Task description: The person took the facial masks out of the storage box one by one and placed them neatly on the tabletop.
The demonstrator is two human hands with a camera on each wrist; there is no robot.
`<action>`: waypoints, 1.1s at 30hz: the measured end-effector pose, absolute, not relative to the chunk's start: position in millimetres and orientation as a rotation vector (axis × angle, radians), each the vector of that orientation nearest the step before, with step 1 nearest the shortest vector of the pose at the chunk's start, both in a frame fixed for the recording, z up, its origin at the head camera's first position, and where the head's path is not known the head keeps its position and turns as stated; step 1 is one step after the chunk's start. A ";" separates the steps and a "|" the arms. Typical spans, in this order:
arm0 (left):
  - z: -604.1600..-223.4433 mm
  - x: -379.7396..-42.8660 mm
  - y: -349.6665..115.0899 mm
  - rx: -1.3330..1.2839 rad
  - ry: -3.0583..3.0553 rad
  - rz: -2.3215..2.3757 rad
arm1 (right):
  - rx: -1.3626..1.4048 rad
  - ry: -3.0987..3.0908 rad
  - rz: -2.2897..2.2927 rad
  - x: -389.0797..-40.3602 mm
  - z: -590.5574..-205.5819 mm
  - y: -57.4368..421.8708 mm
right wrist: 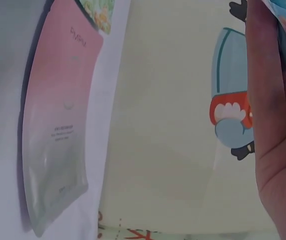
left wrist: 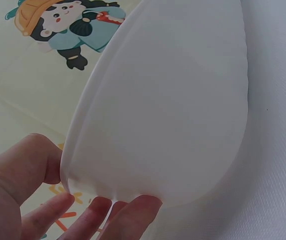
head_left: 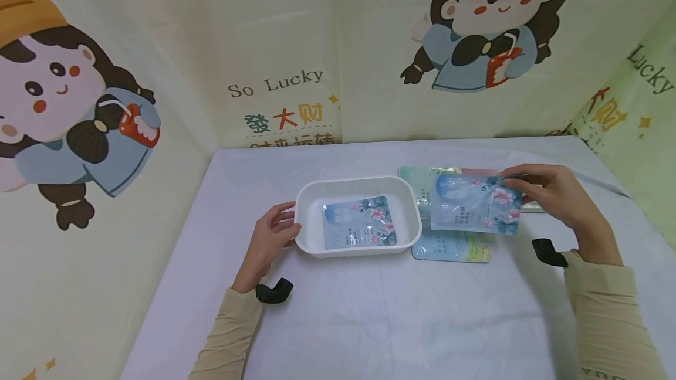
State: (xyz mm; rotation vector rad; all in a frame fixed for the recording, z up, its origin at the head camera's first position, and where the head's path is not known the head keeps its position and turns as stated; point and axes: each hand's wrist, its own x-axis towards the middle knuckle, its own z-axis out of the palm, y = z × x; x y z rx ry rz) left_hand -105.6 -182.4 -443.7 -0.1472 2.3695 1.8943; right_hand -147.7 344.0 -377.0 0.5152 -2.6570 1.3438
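Note:
My left hand point(head_left: 271, 239) grips the left end of a white plastic tray point(head_left: 357, 253). In the left wrist view its thumb is at the rim and its fingers lie against the outer wall point(left wrist: 158, 100). Inside the tray lies a blue face mask packet point(head_left: 348, 224) with pink flowers. My right hand point(head_left: 551, 192) pinches the upper right corner of a matching blue floral face mask packet point(head_left: 465, 207), raised over other packets. Only an edge of this held packet point(right wrist: 283, 32) shows in the right wrist view, beside the hand point(right wrist: 278, 130).
Beneath the held packet lie a green packet point(head_left: 412, 175) and a light blue packet point(head_left: 449, 246) with yellow flowers. A pink-to-green packet point(right wrist: 60, 115) lies on the white-covered table point(head_left: 369, 321). Patterned cartoon curtains point(head_left: 369, 110) stand behind the table and at its sides.

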 end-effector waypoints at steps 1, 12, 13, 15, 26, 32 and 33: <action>-443.7 -105.4 -182.4 -0.148 2.369 1.895 | 0.511 -2.659 1.341 -147.3 -376.8 346.0; -443.0 -105.6 -182.2 -0.160 2.374 1.888 | 0.427 -2.662 1.314 -144.3 -377.8 367.9; -442.8 -105.7 -182.1 -0.162 2.374 1.888 | 0.421 -2.662 1.318 -144.0 -378.1 369.6; -442.6 -105.7 -182.0 -0.164 2.371 1.888 | 0.403 -2.666 1.321 -143.7 -378.9 372.6; -443.3 -106.4 -184.5 -0.137 2.367 1.889 | 0.273 -2.754 1.145 -140.5 -381.1 383.8; -444.5 -108.7 -185.8 -0.130 2.368 1.887 | 0.247 -2.769 1.092 -140.1 -384.5 391.0; -444.6 -109.3 -185.9 -0.134 2.366 1.889 | 0.246 -2.765 1.088 -139.8 -385.5 392.4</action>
